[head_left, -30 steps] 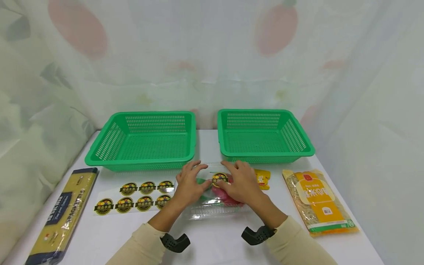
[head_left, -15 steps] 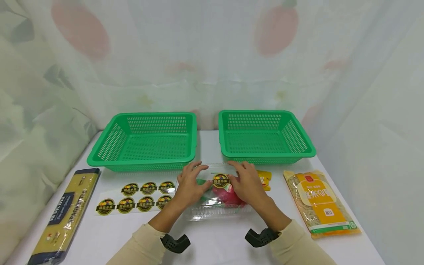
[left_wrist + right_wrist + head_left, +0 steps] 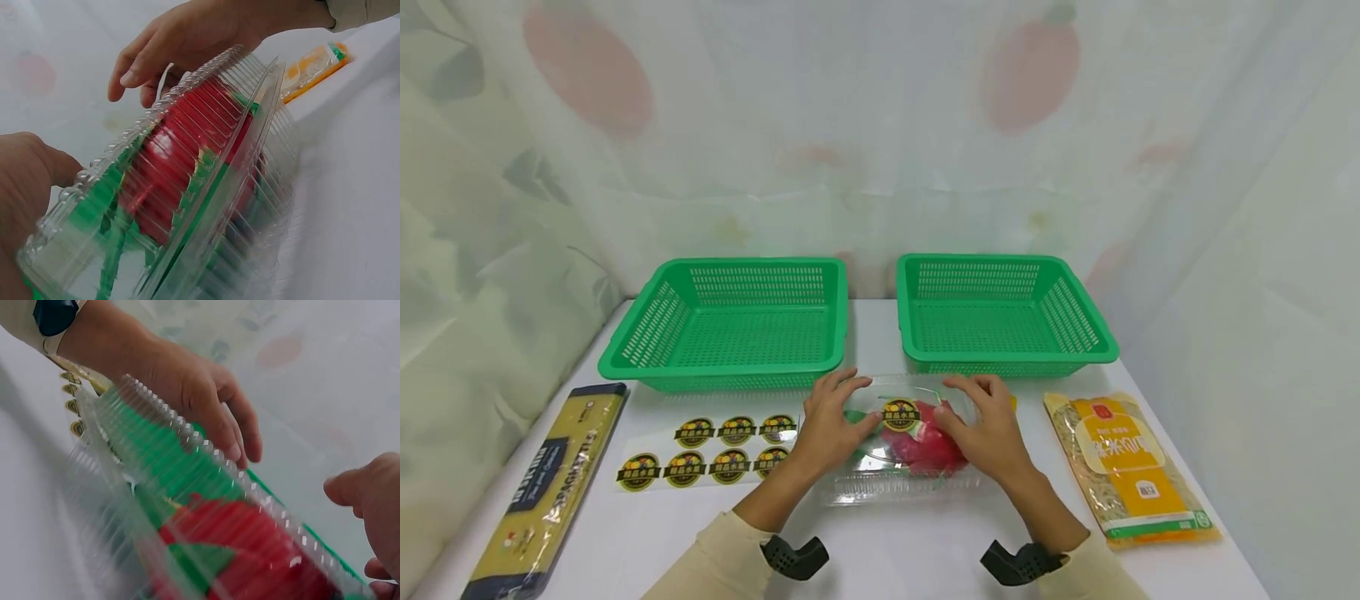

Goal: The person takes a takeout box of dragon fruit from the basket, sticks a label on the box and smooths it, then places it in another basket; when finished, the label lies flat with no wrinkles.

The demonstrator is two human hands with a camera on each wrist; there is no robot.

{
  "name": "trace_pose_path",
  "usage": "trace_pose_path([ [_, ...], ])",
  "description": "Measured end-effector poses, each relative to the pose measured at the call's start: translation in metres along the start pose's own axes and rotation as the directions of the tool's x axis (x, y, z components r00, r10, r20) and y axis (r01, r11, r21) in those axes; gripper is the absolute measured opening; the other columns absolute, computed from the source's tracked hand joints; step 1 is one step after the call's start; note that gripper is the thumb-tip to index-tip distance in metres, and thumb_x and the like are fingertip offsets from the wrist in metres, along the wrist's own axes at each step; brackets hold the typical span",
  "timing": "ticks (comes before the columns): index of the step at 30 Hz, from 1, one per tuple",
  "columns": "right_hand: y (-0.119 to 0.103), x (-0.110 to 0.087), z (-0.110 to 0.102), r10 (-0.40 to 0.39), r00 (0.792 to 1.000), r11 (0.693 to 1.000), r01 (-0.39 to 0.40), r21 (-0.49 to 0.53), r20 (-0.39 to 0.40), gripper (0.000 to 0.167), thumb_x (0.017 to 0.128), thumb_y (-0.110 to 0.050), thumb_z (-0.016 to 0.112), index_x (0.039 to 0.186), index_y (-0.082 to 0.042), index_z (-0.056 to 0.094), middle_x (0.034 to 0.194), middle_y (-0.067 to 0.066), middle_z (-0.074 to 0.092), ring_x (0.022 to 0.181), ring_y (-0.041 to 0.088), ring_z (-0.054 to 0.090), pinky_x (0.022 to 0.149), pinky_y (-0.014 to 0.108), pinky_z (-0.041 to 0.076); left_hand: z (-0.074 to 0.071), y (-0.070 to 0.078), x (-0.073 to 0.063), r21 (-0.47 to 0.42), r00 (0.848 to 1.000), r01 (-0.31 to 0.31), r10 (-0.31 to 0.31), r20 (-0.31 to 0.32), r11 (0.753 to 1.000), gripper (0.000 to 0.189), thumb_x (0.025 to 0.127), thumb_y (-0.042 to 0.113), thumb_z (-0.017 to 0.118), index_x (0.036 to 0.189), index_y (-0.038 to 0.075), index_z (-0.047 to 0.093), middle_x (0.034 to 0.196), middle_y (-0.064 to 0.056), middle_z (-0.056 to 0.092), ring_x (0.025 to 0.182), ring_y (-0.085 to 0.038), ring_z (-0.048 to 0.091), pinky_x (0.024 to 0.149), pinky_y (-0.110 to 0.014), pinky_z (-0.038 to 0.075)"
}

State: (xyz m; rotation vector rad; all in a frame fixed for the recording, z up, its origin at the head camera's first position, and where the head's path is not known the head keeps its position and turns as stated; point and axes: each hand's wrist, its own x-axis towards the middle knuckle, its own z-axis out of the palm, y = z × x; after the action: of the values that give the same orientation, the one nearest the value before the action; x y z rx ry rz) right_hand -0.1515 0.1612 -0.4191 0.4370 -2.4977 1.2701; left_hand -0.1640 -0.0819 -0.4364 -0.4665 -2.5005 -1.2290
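Observation:
A clear plastic clamshell box [image 3: 887, 490] lies closed on the white table. Inside shows a red dragon fruit [image 3: 931, 450] with green scales, and something green beside it. A round black-and-gold sticker [image 3: 900, 415] sits on the lid. My left hand [image 3: 833, 427] rests over the box's left part, its thumb by the sticker and its fingers relaxed. Over the right part is my right hand [image 3: 994, 433], fingers spread, holding nothing. The left wrist view shows the ribbed box side and my right hand [image 3: 194, 44] beyond it.
Two green baskets [image 3: 722, 368] [image 3: 1007, 357] stand behind the box. At left lie a sheet of round stickers [image 3: 658, 442] and a spaghetti pack [image 3: 550, 492]. A yellow-orange noodle-like bag [image 3: 1127, 467] lies at right; a small yellow packet [image 3: 1013, 403] is mostly hidden behind my right hand.
My right hand has slid rightward off the sticker, uncovering more of the red fruit and covering the small yellow packet. My left hand has hardly moved.

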Motion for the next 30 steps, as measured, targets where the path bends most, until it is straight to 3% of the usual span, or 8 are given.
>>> trace_pose_path([
  [11, 0.021, -0.027, -0.008, 0.098, 0.994, 0.991, -0.102, 0.082, 0.059, 0.044, 0.084, -0.028, 0.076, 0.125, -0.014, 0.065, 0.134, 0.017, 0.038, 0.123, 0.033, 0.035, 0.086, 0.059, 0.045, -0.006, 0.002, -0.002, -0.009, 1.0, -0.008, 0.008, -0.008, 1.0, 0.047, 0.077, 0.017, 0.08, 0.12, 0.005, 0.065, 0.135, -0.017, 0.05, 0.126, -0.037, 0.037, 0.095, -0.064, 0.027],
  [20, 0.032, -0.044, -0.007, 0.198, 0.976, 0.962, -0.212, 0.173, 0.094, 0.044, 0.088, -0.027, 0.072, 0.13, -0.018, 0.061, 0.145, 0.017, 0.031, 0.127, 0.041, 0.036, 0.083, 0.06, 0.046, -0.016, 0.009, -0.006, -0.015, 1.0, 0.008, -0.008, -0.01, 1.0, 0.046, 0.08, 0.017, 0.077, 0.122, 0.005, 0.064, 0.134, -0.015, 0.051, 0.125, -0.034, 0.042, 0.095, -0.059, 0.036],
  [26, 0.036, -0.049, -0.004, 0.204, 0.967, 0.951, -0.234, 0.204, 0.155, 0.051, 0.093, -0.029, 0.066, 0.141, -0.024, 0.05, 0.144, 0.013, 0.036, 0.13, 0.039, 0.035, 0.097, 0.063, 0.034, -0.031, 0.013, -0.008, -0.052, 0.999, -0.026, 0.025, -0.029, 0.998, 0.046, 0.081, 0.013, 0.077, 0.123, 0.003, 0.063, 0.129, -0.012, 0.055, 0.12, -0.032, 0.05, 0.097, -0.054, 0.039],
  [30, 0.037, -0.051, -0.004, 0.24, 0.952, 0.939, -0.277, 0.204, 0.191, 0.055, 0.094, -0.033, 0.062, 0.145, -0.03, 0.043, 0.147, 0.012, 0.035, 0.135, 0.039, 0.029, 0.099, 0.065, 0.03, -0.041, 0.012, -0.009, -0.045, 0.997, -0.06, 0.058, -0.043, 0.997, 0.045, 0.082, 0.012, 0.076, 0.124, 0.004, 0.063, 0.127, -0.01, 0.057, 0.119, -0.03, 0.052, 0.096, -0.051, 0.042],
])
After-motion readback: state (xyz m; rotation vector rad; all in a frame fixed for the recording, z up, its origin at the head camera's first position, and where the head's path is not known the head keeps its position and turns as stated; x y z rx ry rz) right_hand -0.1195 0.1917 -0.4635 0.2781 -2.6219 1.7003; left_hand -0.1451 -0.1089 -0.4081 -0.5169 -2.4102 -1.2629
